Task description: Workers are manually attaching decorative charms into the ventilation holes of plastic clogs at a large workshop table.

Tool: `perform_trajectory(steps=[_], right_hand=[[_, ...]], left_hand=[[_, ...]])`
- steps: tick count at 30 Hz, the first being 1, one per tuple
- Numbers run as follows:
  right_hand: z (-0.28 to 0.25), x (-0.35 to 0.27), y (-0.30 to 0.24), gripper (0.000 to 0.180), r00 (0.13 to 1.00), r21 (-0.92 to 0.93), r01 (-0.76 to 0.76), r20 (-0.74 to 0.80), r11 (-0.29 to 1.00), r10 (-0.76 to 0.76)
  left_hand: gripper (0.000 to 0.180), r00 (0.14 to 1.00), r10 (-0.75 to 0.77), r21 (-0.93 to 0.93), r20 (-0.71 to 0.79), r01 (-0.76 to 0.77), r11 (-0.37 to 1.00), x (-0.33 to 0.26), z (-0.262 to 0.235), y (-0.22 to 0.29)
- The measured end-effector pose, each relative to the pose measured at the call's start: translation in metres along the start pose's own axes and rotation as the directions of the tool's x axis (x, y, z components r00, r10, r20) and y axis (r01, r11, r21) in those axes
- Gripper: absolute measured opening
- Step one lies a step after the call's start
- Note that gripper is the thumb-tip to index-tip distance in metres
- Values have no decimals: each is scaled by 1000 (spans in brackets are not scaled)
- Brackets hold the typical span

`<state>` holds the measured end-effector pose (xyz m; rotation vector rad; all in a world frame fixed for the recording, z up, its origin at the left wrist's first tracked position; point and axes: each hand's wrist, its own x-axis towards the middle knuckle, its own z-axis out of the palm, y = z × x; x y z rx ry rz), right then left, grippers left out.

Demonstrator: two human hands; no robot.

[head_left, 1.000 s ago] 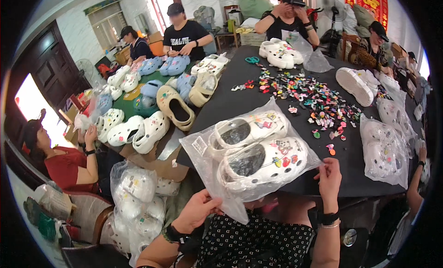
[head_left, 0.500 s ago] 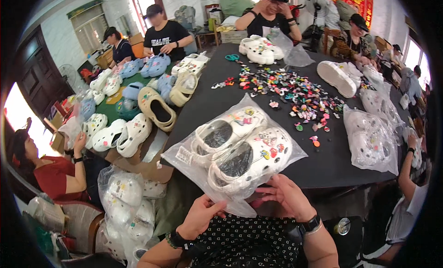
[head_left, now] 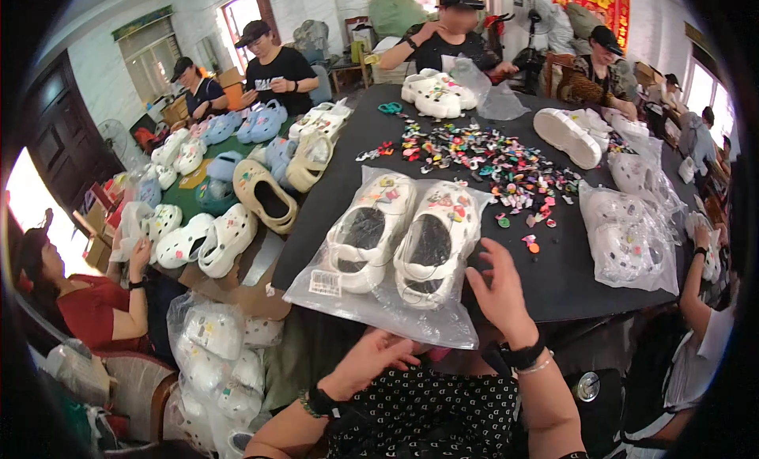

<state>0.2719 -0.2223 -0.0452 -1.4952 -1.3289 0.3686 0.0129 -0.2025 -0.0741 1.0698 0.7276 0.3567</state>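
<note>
A pair of white clogs (head_left: pixel 436 249) with colourful charms lies side by side, toes pointing away from me, inside a see-through plastic bag (head_left: pixel 379 310). The bag rests on the black table (head_left: pixel 545 289), its near end sticking out over the front edge. My left hand (head_left: pixel 370 362) is at that near end, fingers stretched out close under the bag's edge; whether they touch it I cannot tell. To the right of the bag, my right hand (head_left: pixel 504 294) is raised with its fingers spread and nothing in them.
Loose shoe charms (head_left: pixel 498 160) are heaped beyond the bag. Bagged white clogs (head_left: pixel 630 241) lie on the right, unbagged white clogs (head_left: pixel 439 94) at the far side. A green table (head_left: pixel 188 200) on the left holds more clogs. Several people sit around both tables.
The bagged clogs have turned so their toes point away, and now lie flatter on the table. My left hand has let go of the bag's edge; my right hand has moved up beside it.
</note>
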Motion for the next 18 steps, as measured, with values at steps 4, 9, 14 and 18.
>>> perform_trajectory(steps=[4, 9, 14, 18], right_hand=[[-2, -12, -50, 31, 964, -150, 262, -14, 953, -267], [60, -15, -86, 29, 780, -66, 603, 257, 795, -571], [139, -22, -112, 21, 649, -76, 714, 445, 696, -617], [164, -21, -120, 24, 639, -165, 746, 451, 646, -623]], left_hand=[[61, 922, 129, -234, -365, -225, 946, -24, -48, 8], [49, 659, 342, -36, -670, -489, 872, -38, -99, 25], [14, 612, 431, 101, -663, -498, 861, -38, -109, 17], [13, 634, 495, 141, -594, -524, 840, -46, -88, 18]])
